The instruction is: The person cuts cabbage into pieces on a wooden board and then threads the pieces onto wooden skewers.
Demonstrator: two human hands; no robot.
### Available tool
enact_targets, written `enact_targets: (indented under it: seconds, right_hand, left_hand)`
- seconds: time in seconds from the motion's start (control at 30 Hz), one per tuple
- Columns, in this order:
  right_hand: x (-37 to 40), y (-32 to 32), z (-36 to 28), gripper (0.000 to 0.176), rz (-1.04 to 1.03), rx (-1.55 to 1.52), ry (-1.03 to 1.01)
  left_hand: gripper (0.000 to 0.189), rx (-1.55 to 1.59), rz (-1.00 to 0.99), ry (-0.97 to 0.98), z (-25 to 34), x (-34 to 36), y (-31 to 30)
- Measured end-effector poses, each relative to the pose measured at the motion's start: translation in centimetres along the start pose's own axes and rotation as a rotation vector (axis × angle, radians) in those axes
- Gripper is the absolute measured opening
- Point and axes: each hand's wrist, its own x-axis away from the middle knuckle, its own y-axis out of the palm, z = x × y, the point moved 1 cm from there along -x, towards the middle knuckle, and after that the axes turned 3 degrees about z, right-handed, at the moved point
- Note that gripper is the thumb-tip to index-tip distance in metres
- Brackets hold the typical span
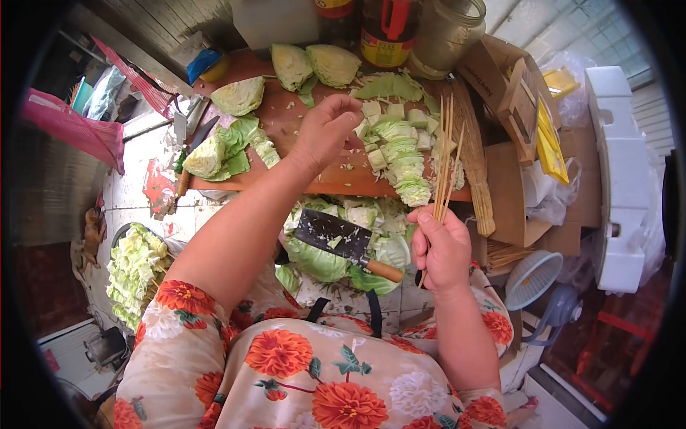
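Note:
My left hand (330, 132) hovers over the wooden cutting board (332, 175), its fingers loosely bent and apart, with nothing visible in them. Right beside it lie cut cabbage pieces (376, 159). My right hand (441, 247) is closed around a bundle of thin bamboo skewers (444, 161), which point up and away from me. A row of cabbage pieces (406, 161) runs down to the fingers of that hand; whether a skewer passes through it is hidden. Below the board, a cleaver (332, 234) with a wooden handle rests on cabbage (314, 261).
Cabbage wedges (334, 66) sit at the board's back, near a glass jar (449, 36) and a red-capped bottle (388, 43). A knife (193, 154) lies left. Threaded cabbage (136, 268) is piled lower left. Cardboard boxes (511, 193) and a white foam box (614, 179) stand right.

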Motion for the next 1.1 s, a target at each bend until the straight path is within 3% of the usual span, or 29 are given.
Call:
enact_targets:
  seconds: [0.07,0.13,0.23,0.3,0.37,0.6,0.67,0.7,0.77,0.83,0.9,1.1]
  right_hand:
    - [-0.1,-0.3,-0.2,0.015,0.023,-0.015,-0.02]
    - [-0.1,-0.6,-0.6,0.015,0.065,-0.028,-0.037]
    - [0.0,-0.7,-0.7,0.016,0.076,-0.008,-0.037]
    - [0.1,-0.8,-0.8,0.016,0.071,-0.006,-0.031]
    - [0.2,-0.9,-0.8,0.016,0.066,-0.006,-0.025]
    - [0.4,-1.4,-1.2,0.015,0.061,0.0,-0.027]
    - [0.6,-1.5,-1.3,0.015,0.065,0.007,-0.027]
    - [0.7,-1.6,-1.3,0.015,0.056,0.02,-0.014]
    - [0.9,-1.8,-1.3,0.015,0.045,0.03,-0.005]
    - [1.1,-1.7,-1.0,0.016,0.009,0.073,0.039]
    - [1.3,-1.4,-1.0,0.016,-0.01,0.111,0.054]
    - [1.3,-0.3,-0.8,0.016,-0.067,0.141,0.057]
  left_hand:
    - [0.025,-0.1,0.046,-0.014,-1.6,-0.8,-0.1]
    - [0.027,-0.434,0.011,-0.232,-3.1,-1.3,0.4]
    - [0.026,-0.584,-0.047,-0.318,-5.7,-1.6,1.7]
    - [0.029,-0.63,-0.023,-0.295,-7.6,-1.9,2.1]
    - [0.036,-0.906,-0.062,-0.008,-9.1,-2.2,2.4]
    - [0.034,-1.095,-0.076,0.005,-5.0,-0.1,5.1]
    - [0.026,-0.911,-0.076,-0.191,-4.8,0.1,5.3]
    - [0.026,-0.911,-0.076,-0.19,-4.9,-0.3,5.1]
    - [0.024,-0.02,0.03,-0.455,-5.1,-1.6,3.7]
    - [0.022,0.112,0.019,-0.462,-3.2,-2.0,2.3]
    - [0.027,0.433,0.025,-0.347,-2.1,-2.1,1.0]
    - [0.026,0.487,0.08,-0.293,0.1,-1.4,-0.4]
